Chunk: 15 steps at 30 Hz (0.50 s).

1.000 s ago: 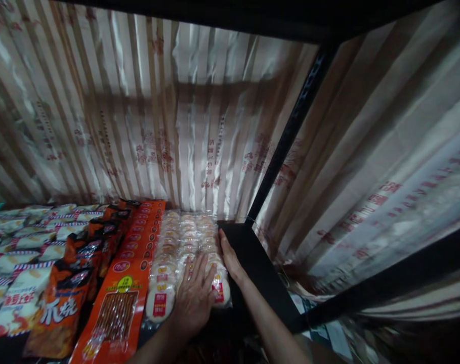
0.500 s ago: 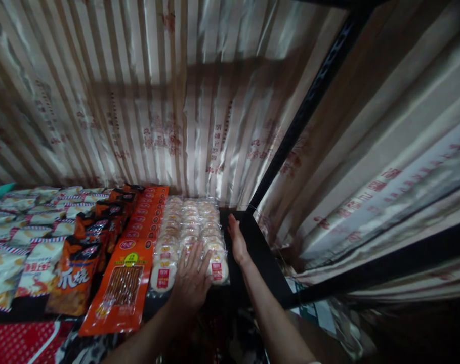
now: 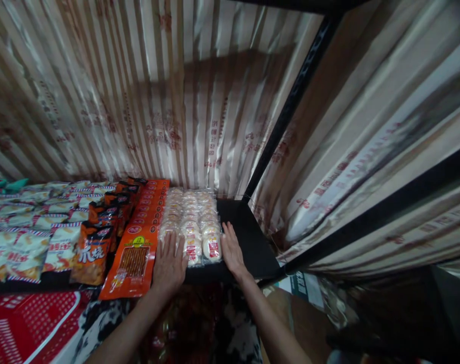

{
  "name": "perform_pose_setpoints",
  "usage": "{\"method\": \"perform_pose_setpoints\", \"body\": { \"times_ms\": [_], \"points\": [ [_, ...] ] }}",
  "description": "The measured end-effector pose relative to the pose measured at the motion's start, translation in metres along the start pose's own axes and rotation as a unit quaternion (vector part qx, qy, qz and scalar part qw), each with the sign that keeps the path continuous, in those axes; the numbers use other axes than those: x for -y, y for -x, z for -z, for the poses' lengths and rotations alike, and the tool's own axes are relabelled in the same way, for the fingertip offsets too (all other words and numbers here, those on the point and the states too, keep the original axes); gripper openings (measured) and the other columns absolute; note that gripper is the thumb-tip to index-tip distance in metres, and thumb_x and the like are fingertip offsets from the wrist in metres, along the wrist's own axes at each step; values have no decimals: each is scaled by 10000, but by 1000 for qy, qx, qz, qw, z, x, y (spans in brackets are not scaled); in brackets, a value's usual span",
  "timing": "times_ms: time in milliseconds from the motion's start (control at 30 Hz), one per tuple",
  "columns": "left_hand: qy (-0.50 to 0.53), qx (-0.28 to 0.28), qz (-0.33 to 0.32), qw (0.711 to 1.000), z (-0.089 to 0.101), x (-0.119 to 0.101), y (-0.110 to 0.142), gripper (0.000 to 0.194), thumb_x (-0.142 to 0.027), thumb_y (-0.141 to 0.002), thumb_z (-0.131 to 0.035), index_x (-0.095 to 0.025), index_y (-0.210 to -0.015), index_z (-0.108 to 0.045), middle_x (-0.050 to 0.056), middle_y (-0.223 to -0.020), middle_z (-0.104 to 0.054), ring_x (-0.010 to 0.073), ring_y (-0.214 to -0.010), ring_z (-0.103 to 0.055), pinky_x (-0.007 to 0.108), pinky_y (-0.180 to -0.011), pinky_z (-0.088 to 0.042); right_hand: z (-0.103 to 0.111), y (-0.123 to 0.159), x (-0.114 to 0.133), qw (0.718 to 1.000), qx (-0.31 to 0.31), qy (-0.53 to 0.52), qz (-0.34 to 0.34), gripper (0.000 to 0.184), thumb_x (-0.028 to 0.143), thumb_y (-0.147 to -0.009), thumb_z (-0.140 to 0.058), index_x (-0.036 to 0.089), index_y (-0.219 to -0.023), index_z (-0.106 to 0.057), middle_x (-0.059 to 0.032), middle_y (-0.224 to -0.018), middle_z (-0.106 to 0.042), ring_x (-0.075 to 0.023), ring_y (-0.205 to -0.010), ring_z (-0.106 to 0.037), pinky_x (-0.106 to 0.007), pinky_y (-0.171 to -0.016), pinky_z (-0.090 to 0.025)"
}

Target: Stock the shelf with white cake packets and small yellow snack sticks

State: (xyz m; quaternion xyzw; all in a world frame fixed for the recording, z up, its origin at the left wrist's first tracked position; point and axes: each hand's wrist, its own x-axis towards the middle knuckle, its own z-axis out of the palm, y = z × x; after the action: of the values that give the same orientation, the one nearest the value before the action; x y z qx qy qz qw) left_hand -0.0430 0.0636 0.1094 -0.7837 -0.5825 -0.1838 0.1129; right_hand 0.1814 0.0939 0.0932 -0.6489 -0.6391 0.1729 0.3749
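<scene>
To your far left you have rows of white snack bags (image 3: 61, 248) with striped top edges, overlapping front to back. Beside them stands a row of orange-and-black bags (image 3: 90, 259); teal packets (image 3: 15, 185) lie at the back left corner. Below, you have a red perforated basket (image 3: 21, 323) with a white handle. Facing you hangs pleated pale sheeting (image 3: 157, 101), printed with red motifs and lettering. A black upright post (image 3: 288, 114) slants before it. Low right, you see a green-and-white panel (image 3: 305, 288) beside crumpled clear plastic (image 3: 335, 308).
</scene>
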Motion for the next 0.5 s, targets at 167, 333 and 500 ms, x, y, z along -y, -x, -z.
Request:
{"method": "perform_pose_setpoints", "body": {
  "times_ms": [167, 333, 500],
  "points": [
    [10, 7, -5, 1000, -2, -6, 7, 512, -366, -859, -437, -206, -1346, -436, 128, -1449, -350, 312, -1359, -264, 532, -1091, -217, -9, 8, 6, 992, 15, 111, 57, 581, 461, -944, -214, 145, -1427, -282, -100, -1523, -173, -230, -1407, -94, -442, -1117, -226],
    [34, 7, -11, 999, -3, -14, -17, 485, -379, -889, -389, -219, -1344, -435, 102, -1460, -340, 280, -1366, -260, 509, -1099, -225, -1, -7, 34, 962, 20, 219, 162, 487, 359, -951, -274, 188, -1399, -356, -81, -1504, -248, -239, -1408, -85, -431, -1093, -250],
    [49, 9, -22, 999, -11, -20, -47, 482, -378, -894, -372, -190, -1332, -449, 95, -1445, -370, 277, -1353, -288, 514, -1102, -224, -7, -27, 47, 943, 60, 271, 184, 457, 375, -943, -310, 234, -1365, -417, -68, -1469, -334, -265, -1395, -154, -456, -1096, -201]
  ]
}}
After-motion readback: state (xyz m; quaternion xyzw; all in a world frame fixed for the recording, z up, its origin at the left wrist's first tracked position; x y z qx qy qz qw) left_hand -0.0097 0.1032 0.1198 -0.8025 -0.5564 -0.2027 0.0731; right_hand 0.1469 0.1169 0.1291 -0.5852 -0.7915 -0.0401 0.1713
